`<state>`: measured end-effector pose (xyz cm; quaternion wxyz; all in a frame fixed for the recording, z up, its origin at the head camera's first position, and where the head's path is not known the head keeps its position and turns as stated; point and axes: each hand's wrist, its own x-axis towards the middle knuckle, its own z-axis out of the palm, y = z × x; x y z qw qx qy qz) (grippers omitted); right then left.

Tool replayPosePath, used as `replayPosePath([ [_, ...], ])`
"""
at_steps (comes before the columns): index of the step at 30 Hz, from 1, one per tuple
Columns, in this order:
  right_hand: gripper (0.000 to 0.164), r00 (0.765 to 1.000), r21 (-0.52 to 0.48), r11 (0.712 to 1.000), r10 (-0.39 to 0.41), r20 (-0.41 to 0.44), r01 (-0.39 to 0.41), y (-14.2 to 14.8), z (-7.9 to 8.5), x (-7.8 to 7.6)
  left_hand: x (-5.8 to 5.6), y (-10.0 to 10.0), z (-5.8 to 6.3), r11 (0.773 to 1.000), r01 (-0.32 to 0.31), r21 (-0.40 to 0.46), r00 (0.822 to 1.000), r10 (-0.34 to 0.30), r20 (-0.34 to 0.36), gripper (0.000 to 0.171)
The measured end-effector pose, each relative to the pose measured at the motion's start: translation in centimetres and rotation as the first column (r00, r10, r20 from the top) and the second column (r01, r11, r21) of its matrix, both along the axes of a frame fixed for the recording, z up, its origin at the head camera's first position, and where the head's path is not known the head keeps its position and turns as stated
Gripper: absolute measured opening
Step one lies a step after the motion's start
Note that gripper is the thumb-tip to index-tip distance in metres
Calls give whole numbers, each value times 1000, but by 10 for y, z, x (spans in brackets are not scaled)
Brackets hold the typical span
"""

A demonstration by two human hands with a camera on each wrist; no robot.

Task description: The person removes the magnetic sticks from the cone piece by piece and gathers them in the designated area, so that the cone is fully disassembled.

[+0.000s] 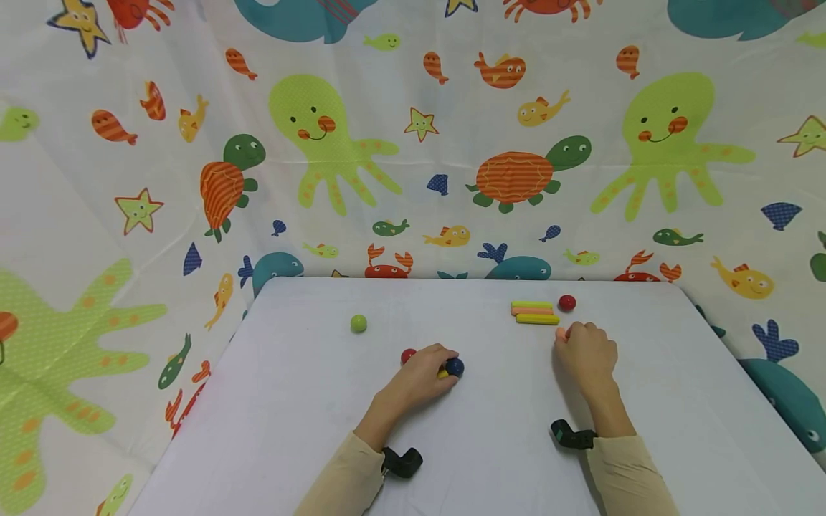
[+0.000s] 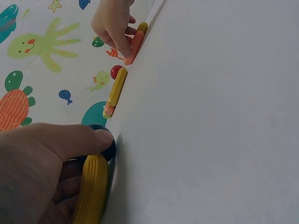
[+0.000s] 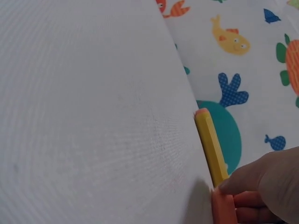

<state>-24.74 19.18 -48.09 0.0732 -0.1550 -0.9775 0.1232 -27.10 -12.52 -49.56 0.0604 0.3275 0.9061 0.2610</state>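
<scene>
My left hand (image 1: 422, 374) grips a dark blue ball (image 1: 454, 368), with the thumb across it in the left wrist view. A ribbed yellow modelling clay stick (image 2: 93, 186) lies along the palm side of that hand, its end against the ball. Behind the left knuckles a red ball (image 1: 408, 356) is partly hidden. My right hand (image 1: 587, 355) pinches an orange modelling clay stick (image 3: 224, 205). Past it in the left wrist view shows a yellow end (image 2: 142, 27); what joins the two is hidden. Yellow and orange sticks (image 1: 537, 319) lie side by side just left of the right hand.
Behind the right hand sits another red ball (image 1: 567, 303). A green ball (image 1: 358, 324) stands toward the back left of the white table (image 1: 290, 430). A cloth (image 1: 413, 165) printed with sea animals hangs behind the table. Each wrist wears a black camera (image 1: 403, 464).
</scene>
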Motion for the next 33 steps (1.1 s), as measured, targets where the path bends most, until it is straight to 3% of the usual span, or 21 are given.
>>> replayPosePath([
  [6, 30, 1000, -9, 1000, 1, -27, -1, 1, -1, -2, 2, 1, 2, 1000, 6, -29, 1000, -6, -13, 44],
  [13, 30, 999, -42, 999, 6, -50, -8, 0, 1, -3, 1, 0, 8, 990, 2, -142, 989, -23, -144, 45],
  [17, 30, 998, -54, 998, 18, -58, -22, -3, 6, -3, -1, -3, 14, 983, -15, -184, 983, -20, -183, 42],
  [24, 31, 994, -68, 996, 46, -97, -53, -10, 12, -2, -6, -12, 17, 982, -28, -189, 994, 9, -105, 29],
  [33, 32, 987, -157, 979, 109, -116, -127, -18, 16, -2, -6, -12, 17, 983, -31, -183, 999, 26, -30, 28],
])
